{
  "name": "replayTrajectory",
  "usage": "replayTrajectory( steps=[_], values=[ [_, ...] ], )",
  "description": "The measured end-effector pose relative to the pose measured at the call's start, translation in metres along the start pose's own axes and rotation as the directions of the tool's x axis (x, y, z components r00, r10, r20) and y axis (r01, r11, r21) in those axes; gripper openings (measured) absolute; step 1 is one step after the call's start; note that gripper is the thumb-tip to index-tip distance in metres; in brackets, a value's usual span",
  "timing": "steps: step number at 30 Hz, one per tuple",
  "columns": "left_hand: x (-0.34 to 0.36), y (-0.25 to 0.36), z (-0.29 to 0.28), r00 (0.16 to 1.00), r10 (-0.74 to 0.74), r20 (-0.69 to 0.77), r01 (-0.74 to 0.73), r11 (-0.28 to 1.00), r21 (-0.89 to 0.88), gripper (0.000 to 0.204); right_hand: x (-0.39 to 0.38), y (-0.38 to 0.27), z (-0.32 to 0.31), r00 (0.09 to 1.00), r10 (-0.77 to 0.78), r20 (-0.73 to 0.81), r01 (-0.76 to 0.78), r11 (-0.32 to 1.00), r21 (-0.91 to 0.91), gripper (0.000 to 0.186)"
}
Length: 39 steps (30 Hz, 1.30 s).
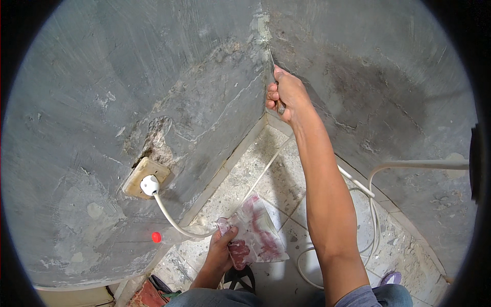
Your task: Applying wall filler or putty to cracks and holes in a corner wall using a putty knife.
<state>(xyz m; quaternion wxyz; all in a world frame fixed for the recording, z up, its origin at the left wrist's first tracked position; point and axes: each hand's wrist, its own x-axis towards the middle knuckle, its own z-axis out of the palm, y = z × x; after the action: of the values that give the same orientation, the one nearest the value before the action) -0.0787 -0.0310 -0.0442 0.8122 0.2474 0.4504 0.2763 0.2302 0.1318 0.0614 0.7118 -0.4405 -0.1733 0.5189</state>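
My right hand (287,94) is closed around the dark handle of a putty knife (281,107). Its thin blade, seen nearly edge-on, touches the corner where two grey plastered walls meet. A pale, rough patch (264,28) runs up that corner just above the blade. Low in the view, my left hand (221,251) grips a creased plastic bag (261,230) with reddish smears and whitish parts. The thumb lies on top of the bag, and the other fingers are mostly hidden under it.
On the left wall, a yellowed socket (132,179) holds a white plug (149,184) below broken plaster (157,140). The white cable (174,223) passes behind the bag. More cable (376,225) loops on the dusty tiled floor (294,204). A red cap (156,237) shows at lower left.
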Motion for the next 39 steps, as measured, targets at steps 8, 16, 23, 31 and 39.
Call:
replayTrajectory(
  steps=[8,16,23,31,39],
  values=[
    [-0.005,0.005,-0.008,1.0,-0.005,-0.013,0.005,1.0,0.004,0.032,0.0,0.014,0.013,0.998,-0.017,-0.059,0.019,0.999,0.044,0.041],
    [-0.006,0.007,-0.01,0.999,-0.037,-0.001,0.037,0.999,-0.005,0.03,0.005,0.015,0.013,0.996,-0.011,-0.092,0.015,0.999,0.037,0.044],
    [-0.006,0.01,0.002,1.0,-0.005,-0.021,0.005,0.999,-0.037,0.028,-0.004,0.017,0.001,0.999,-0.033,0.022,0.033,0.999,0.007,0.048],
    [-0.007,0.009,-0.008,0.998,0.002,-0.06,-0.003,1.0,-0.021,0.028,-0.016,0.009,0.005,0.994,0.014,0.106,-0.004,0.995,-0.097,0.048],
    [0.0,0.001,-0.014,0.998,-0.021,0.065,0.021,1.0,0.0,0.036,-0.027,0.008,0.02,0.997,0.013,0.07,-0.001,0.988,-0.158,0.047]
  ],
)
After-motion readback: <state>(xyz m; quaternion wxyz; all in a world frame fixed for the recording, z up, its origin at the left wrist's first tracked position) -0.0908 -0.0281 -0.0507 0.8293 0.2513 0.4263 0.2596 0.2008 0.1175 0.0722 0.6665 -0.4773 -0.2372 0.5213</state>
